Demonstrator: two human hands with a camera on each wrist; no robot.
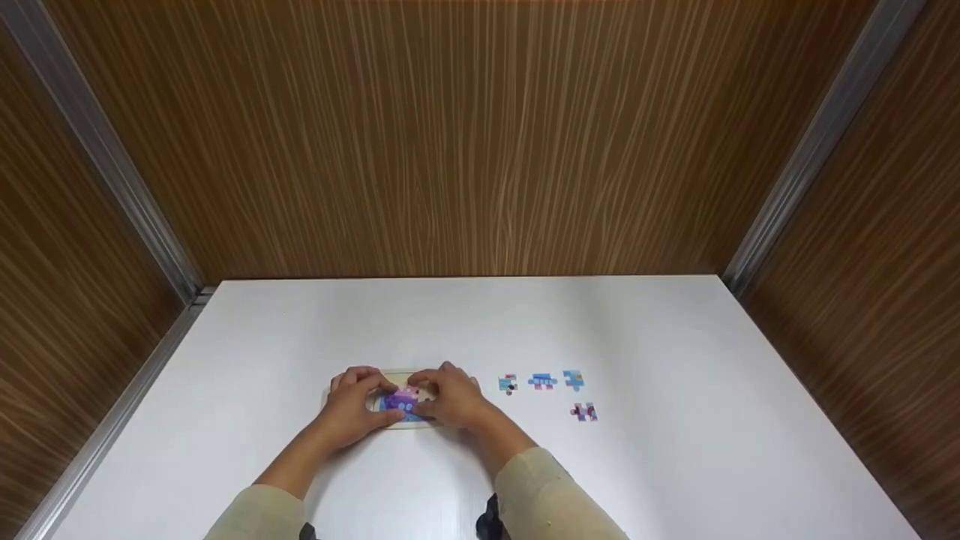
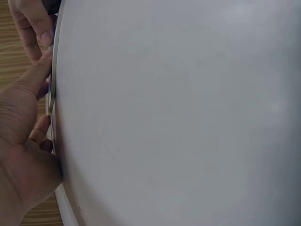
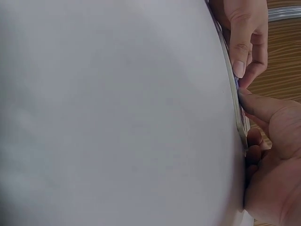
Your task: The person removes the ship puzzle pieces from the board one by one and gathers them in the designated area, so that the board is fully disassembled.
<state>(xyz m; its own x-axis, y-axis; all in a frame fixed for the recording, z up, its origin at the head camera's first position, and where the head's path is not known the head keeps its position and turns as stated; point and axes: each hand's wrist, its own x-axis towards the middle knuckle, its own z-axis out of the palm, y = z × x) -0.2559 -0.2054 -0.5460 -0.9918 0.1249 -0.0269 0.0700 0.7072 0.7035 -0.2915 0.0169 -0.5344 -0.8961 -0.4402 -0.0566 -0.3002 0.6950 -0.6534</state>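
Note:
A small jigsaw board (image 1: 397, 374) with a pale wooden rim lies flat on the table, left of the middle. Purple, pink and blue puzzle pieces (image 1: 401, 403) sit within it, partly covered by both hands. From the left, my left hand (image 1: 354, 407) holds the pieces between thumb and index finger. My right hand (image 1: 455, 399) pinches a puzzle piece (image 1: 425, 393) at the board's right side, thumb and index finger curved round it. Seen edge-on in the wrist views, the board shows both thumbs (image 3: 239, 69) close together at its near side.
Right of the board lie several loose puzzle pieces: a light-blue one (image 1: 508, 383), a blue-and-pink one (image 1: 543, 381), a blue-and-orange one (image 1: 574, 379) and a pink-and-red one (image 1: 584, 412). Wood-grain panels (image 1: 465, 142) border the white table (image 1: 675, 390) at the back and sides.

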